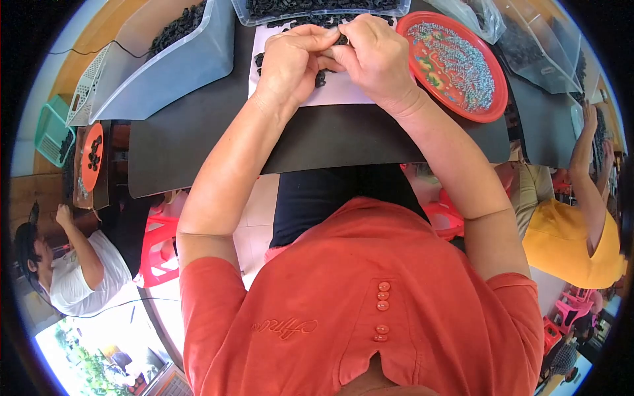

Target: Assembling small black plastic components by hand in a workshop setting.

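Head view: left hand (290,66), right hand (378,61) narrow, meeting, seemingly both pinching black piece (341,40) above white sheet (343,96). Step looks like fingertip work on it; next move likely calls for steady pinch. Red tray (500,100) just beside right hand.

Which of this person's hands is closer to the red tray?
The right hand: it is just left of the red tray, while the left hand is farther away, beyond the right one.
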### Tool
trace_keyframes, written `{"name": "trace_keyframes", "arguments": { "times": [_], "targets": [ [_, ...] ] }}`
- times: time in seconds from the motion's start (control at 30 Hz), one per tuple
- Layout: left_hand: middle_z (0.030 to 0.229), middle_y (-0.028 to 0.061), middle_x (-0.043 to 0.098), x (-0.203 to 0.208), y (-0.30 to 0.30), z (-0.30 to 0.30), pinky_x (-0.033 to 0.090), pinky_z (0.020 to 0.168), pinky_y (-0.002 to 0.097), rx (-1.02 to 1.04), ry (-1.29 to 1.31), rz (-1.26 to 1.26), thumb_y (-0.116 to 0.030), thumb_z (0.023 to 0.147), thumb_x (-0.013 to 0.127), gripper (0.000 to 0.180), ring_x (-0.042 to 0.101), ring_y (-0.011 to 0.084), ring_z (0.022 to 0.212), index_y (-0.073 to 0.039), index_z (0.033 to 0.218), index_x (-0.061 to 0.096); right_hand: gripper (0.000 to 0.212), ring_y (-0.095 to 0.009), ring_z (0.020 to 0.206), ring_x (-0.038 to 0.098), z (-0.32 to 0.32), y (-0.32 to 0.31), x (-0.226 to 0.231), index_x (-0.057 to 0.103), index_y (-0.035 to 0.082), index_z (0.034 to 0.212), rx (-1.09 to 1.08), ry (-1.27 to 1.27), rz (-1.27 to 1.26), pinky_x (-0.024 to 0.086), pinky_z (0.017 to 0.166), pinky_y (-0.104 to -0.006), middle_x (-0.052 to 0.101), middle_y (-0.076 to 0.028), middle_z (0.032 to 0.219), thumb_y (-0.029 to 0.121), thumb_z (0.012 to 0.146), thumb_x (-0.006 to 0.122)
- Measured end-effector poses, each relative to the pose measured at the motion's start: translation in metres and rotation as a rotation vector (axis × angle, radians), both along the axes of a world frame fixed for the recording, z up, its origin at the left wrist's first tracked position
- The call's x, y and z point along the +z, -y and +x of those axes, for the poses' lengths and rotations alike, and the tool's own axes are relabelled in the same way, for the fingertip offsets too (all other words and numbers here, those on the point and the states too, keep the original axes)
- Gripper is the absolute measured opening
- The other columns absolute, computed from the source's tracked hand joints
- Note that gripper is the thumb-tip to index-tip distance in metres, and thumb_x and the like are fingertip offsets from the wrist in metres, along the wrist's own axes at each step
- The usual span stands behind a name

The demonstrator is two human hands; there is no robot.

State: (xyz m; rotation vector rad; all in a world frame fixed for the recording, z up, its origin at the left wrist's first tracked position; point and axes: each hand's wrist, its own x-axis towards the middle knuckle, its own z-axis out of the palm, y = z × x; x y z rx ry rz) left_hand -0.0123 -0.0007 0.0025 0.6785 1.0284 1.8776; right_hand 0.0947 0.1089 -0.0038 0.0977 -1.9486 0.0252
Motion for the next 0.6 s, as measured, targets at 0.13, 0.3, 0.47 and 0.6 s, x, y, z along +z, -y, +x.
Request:
{"name": "trace_keyframes", "arguments": {
  "times": [0.13, 0.3, 0.47, 0.6],
  "targets": [
    [0.078, 0.0152, 0.065, 0.015, 0.002, 0.008, 0.056, 0.062, 0.0332, 0.003, 0.043, 0.083, -0.006, 0.087, 0.062, 0.015, 0.065, 0.0229, 0.066, 0.009, 0.087, 0.064, 0.024, -0.026, 0.068, 0.059, 0.003, 0.005, 0.005, 0.055, 0.006, 0.079, 0.038, -0.001, -0.139, 0.048, 0.054, -0.0360, 0.054, -0.008, 0.071, 0.014, 0.064, 0.072],
    [0.075, 0.0125, 0.067, 0.024, 0.005, 0.009, 0.052, 0.058, 0.0271, 0.206, -0.303, -0.025, -0.007, 0.085, 0.066, 0.013, 0.064, 0.0178, 0.061, 0.006, 0.087, 0.067, 0.024, -0.021, 0.067, 0.061, 0.005, 0.000, 0.007, 0.062, 0.005, 0.093, 0.149, 0.047, -0.264, 0.050, 0.059, -0.0322, 0.058, -0.007, 0.075, 0.012, 0.073, 0.073],
    [0.083, 0.0138, 0.065, 0.091, 0.043, -0.037, 0.051, 0.063, 0.0285, 0.565, -0.707, 0.027, -0.011, 0.087, 0.064, 0.024, 0.064, 0.0190, 0.074, 0.009, 0.099, 0.064, 0.025, -0.010, 0.060, 0.053, 0.028, -0.009, 0.035, 0.062, -0.001, 0.103, 0.277, -0.025, -0.801, 0.046, 0.059, -0.0252, 0.061, -0.005, 0.072, 0.010, 0.082, 0.071],
    [0.078, 0.0077, 0.069, 0.131, 0.083, -0.086, 0.051, 0.059, 0.0244, 0.735, -1.010, -0.018, -0.009, 0.081, 0.069, 0.016, 0.064, 0.0136, 0.068, 0.001, 0.093, 0.072, 0.010, -0.006, 0.060, 0.052, 0.025, -0.019, 0.042, 0.064, -0.001, 0.092, 0.481, -0.154, -1.224, 0.041, 0.054, -0.0199, 0.061, -0.002, 0.070, 0.003, 0.083, 0.066]
  ]
}}
